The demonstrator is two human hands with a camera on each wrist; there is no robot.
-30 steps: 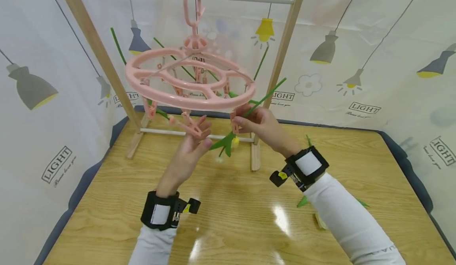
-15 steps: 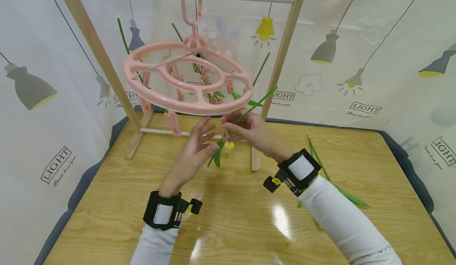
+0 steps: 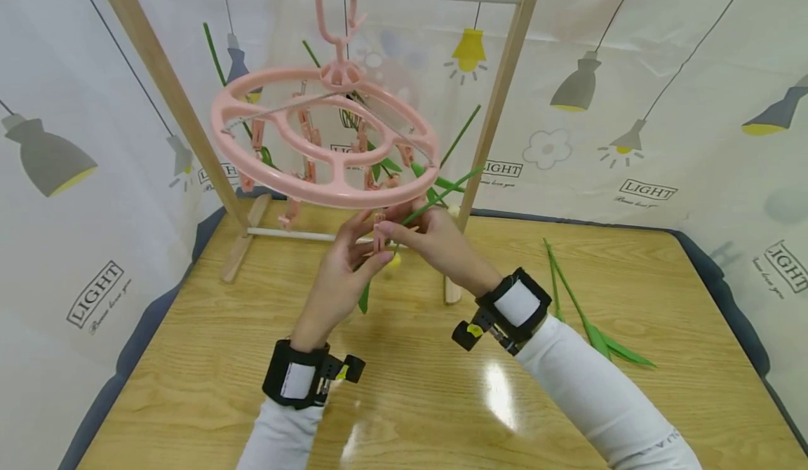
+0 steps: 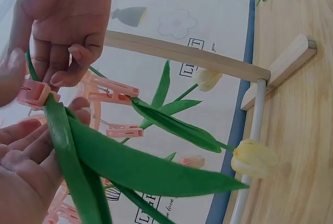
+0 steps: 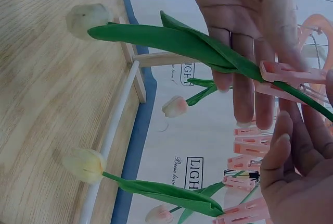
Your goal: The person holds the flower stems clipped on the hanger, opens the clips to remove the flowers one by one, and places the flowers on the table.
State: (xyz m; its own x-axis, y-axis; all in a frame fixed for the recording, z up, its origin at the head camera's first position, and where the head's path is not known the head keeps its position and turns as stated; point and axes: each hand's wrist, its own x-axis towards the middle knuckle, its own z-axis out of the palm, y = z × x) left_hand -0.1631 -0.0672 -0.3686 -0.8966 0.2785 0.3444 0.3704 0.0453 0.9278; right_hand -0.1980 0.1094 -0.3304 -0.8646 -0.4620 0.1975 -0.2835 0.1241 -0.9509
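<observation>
Since the earlier frames, both hands have drawn in under the near rim of the pink round clip hanger (image 3: 325, 144), and the ring has swung slightly left on its hook.

Right hand (image 3: 435, 242): fingers and thumb pinch a pink clothespin (image 5: 283, 74) hanging at the rim, the same grip lying against the green stem of an artificial tulip (image 5: 171, 39). The stem appears to sit in or right at the peg; whether the peg has bitten cannot be told.

Left hand (image 3: 344, 273): fingers nearly straight, palm turned toward the right hand, fingertips touching the leaves and stem just below the peg. It steadies rather than grips.

Location of the tulip: head-down between the two hands, pale yellow bloom (image 4: 253, 157) hanging over the wooden table (image 3: 404, 400), stem end rising up past the rim.

Surroundings: other tulips already hang from pegs farther round the ring, which hooks over the white bar of a wooden rack (image 3: 499, 105). More green stems (image 3: 577, 312) lie on the table well to the right of the right arm.

Judgement: the step in hand is clipping this tulip to the rim peg, and it looks close to done. The next move calls for the stem to be seated fully in the peg, then a gentle release of both hands so the ring does not swing and shed flowers.
</observation>
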